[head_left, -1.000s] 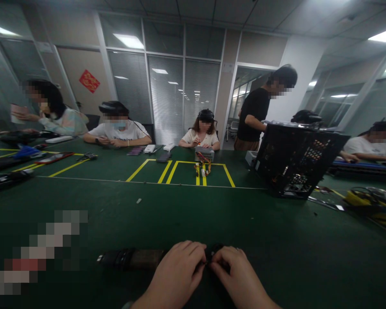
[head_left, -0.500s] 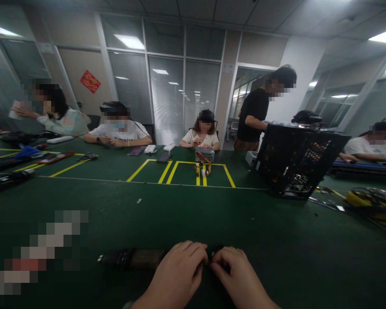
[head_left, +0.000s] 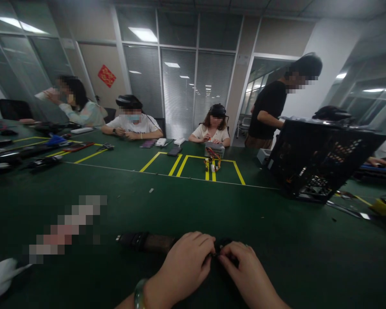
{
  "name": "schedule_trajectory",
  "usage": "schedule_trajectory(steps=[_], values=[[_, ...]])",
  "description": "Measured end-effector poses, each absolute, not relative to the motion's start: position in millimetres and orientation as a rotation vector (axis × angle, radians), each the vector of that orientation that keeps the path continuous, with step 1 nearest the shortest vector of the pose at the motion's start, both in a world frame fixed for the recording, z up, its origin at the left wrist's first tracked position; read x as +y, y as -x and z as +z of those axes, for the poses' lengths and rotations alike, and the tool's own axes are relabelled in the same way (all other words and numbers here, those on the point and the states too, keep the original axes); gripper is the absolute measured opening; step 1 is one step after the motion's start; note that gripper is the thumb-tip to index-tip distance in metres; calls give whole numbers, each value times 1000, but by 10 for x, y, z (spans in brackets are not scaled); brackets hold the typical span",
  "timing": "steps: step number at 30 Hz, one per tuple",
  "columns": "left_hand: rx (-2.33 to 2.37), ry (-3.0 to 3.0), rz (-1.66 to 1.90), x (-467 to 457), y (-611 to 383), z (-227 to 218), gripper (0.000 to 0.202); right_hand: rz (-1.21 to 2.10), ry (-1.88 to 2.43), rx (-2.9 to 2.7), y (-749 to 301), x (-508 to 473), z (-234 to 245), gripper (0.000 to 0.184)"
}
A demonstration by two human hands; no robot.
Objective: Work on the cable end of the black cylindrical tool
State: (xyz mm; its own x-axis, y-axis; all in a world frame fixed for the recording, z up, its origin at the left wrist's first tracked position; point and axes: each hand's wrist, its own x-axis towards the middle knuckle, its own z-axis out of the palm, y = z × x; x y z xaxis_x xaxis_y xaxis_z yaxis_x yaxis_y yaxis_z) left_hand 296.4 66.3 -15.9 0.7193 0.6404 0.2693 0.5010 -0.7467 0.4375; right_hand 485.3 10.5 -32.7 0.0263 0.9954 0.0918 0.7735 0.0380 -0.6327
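Seen from my remote post, a long, dark, roughly cylindrical item lies on its side on the green surface, running crosswise toward the left hand. I make out a pale metallic tip at its left end, then black ridged bands and a dull brown midsection; its right end is hidden behind that hand. A small dark piece, mostly covered, is pinched between the left hand and the right hand. Whether the two join, I cannot tell.
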Motion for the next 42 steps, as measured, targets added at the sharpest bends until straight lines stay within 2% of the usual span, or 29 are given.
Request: schedule_trajectory(steps=[12,21,29,42], values=[[896,-2599,593,684,-2940,-163,5,571,1766,-1879,-4897,136,-394,15],[875,-2602,574,669,-2927,-107,15,579,1769,-1894,-4907,141,-404,16],[893,-2606,591,689,-2939,-161,5,570,1777,-1895,-4910,142,-416,17],[938,-2558,599,670,-2938,-119,16,570,1776,-1924,-4925,176,-453,17]])
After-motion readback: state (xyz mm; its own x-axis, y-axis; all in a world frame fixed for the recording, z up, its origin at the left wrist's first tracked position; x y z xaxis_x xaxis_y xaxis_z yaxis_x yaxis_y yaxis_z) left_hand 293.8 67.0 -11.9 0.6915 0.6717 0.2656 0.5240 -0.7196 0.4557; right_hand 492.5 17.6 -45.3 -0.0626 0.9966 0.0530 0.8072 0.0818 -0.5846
